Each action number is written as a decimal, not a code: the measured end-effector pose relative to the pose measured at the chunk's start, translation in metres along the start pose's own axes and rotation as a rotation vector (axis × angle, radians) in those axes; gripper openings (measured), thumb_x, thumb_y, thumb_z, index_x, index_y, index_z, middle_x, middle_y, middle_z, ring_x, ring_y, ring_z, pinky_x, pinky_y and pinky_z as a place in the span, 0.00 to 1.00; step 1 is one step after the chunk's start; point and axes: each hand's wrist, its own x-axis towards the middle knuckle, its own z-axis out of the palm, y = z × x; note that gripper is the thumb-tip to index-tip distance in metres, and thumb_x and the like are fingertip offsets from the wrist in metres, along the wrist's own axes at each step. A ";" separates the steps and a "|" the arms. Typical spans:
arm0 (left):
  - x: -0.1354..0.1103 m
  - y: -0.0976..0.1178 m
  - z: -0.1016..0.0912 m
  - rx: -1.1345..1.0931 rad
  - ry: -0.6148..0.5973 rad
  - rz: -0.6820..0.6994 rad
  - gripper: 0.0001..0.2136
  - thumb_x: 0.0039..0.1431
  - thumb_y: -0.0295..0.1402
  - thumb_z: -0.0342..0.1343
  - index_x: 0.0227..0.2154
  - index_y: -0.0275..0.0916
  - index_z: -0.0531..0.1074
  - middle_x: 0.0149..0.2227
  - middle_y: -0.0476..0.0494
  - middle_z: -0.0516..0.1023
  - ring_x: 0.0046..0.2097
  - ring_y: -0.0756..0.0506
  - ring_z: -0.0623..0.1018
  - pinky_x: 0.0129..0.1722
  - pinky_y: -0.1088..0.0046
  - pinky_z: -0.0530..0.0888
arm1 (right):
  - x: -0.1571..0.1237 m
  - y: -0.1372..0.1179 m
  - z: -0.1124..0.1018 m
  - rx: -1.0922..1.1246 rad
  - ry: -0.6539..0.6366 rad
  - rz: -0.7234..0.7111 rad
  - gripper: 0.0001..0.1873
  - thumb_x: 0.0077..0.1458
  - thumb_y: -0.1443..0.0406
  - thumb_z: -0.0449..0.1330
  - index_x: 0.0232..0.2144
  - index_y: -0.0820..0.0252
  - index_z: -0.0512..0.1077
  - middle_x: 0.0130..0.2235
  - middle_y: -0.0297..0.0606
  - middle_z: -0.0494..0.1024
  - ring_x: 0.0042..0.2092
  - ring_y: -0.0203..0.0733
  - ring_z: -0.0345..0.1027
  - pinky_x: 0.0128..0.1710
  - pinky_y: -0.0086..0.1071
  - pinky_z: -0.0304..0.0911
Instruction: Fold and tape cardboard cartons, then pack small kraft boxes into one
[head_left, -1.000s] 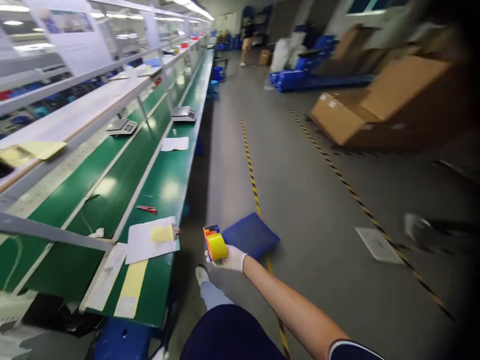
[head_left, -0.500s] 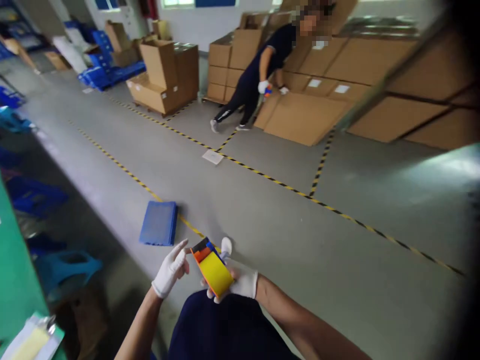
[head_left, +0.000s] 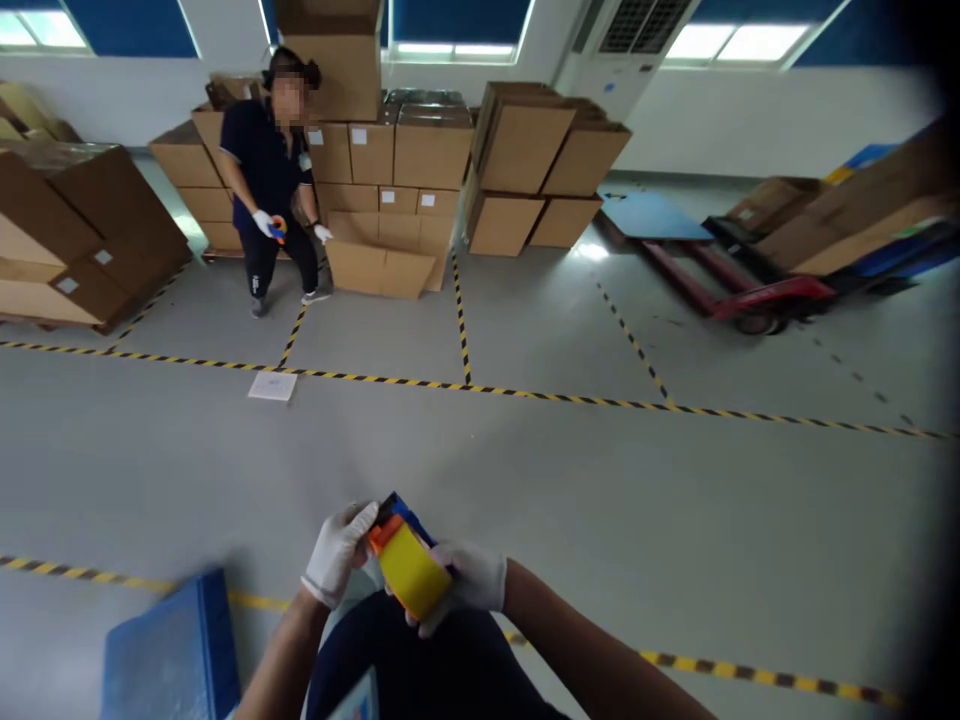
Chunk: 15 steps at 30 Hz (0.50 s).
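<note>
A tape dispenser [head_left: 413, 570] with an orange and blue frame and a wide yellow roll is held in front of my body. My right hand [head_left: 472, 578], in a white glove, wraps round its right side and underside. My left hand [head_left: 342, 550], gloved as well, pinches the dispenser's black and orange front end between thumb and fingers. Some of the left fingertips are hidden behind it.
Across the floor a person [head_left: 270, 190] in white gloves holds another tape dispenser [head_left: 277, 230] and touches a cardboard box [head_left: 382, 268]. Stacked cartons [head_left: 517, 150] line the wall. A blue plastic crate [head_left: 161, 650] lies at lower left; a red pallet truck [head_left: 772, 297] stands right.
My view has swung to the right, bringing the pallet truck into sight. My left hand has closed in on the dispenser's front end. The other person now stands more upright.
</note>
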 end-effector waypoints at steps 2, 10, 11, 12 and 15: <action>0.050 0.019 0.012 -0.020 -0.023 -0.033 0.26 0.52 0.59 0.62 0.32 0.36 0.73 0.19 0.54 0.63 0.20 0.54 0.60 0.20 0.77 0.52 | 0.005 -0.040 -0.027 0.010 0.014 -0.008 0.29 0.46 0.59 0.63 0.48 0.73 0.76 0.44 0.53 0.79 0.40 0.48 0.77 0.41 0.40 0.74; 0.286 0.110 0.041 -0.038 -0.072 -0.056 0.26 0.45 0.58 0.67 0.28 0.36 0.74 0.16 0.53 0.63 0.18 0.54 0.60 0.19 0.76 0.51 | 0.038 -0.241 -0.120 0.015 0.172 -0.087 0.28 0.44 0.54 0.67 0.43 0.71 0.79 0.41 0.49 0.79 0.36 0.45 0.78 0.34 0.34 0.74; 0.317 0.127 0.047 -0.047 -0.086 -0.052 0.27 0.44 0.58 0.68 0.29 0.36 0.74 0.16 0.53 0.63 0.18 0.54 0.61 0.19 0.76 0.51 | 0.039 -0.272 -0.127 0.020 0.195 -0.119 0.28 0.44 0.54 0.67 0.43 0.71 0.79 0.41 0.49 0.79 0.36 0.45 0.78 0.33 0.33 0.74; 0.347 0.146 0.054 -0.052 -0.107 -0.052 0.27 0.43 0.57 0.68 0.31 0.36 0.74 0.17 0.53 0.65 0.18 0.54 0.62 0.19 0.76 0.51 | 0.038 -0.301 -0.134 0.027 0.214 -0.151 0.28 0.44 0.54 0.67 0.42 0.72 0.79 0.40 0.50 0.80 0.35 0.46 0.78 0.32 0.33 0.74; 0.437 0.211 0.079 -0.038 -0.196 -0.165 0.26 0.48 0.55 0.65 0.35 0.35 0.74 0.22 0.49 0.72 0.18 0.53 0.65 0.18 0.77 0.54 | 0.032 -0.376 -0.161 0.071 0.241 -0.260 0.25 0.46 0.56 0.66 0.42 0.71 0.79 0.41 0.50 0.80 0.36 0.45 0.78 0.31 0.32 0.73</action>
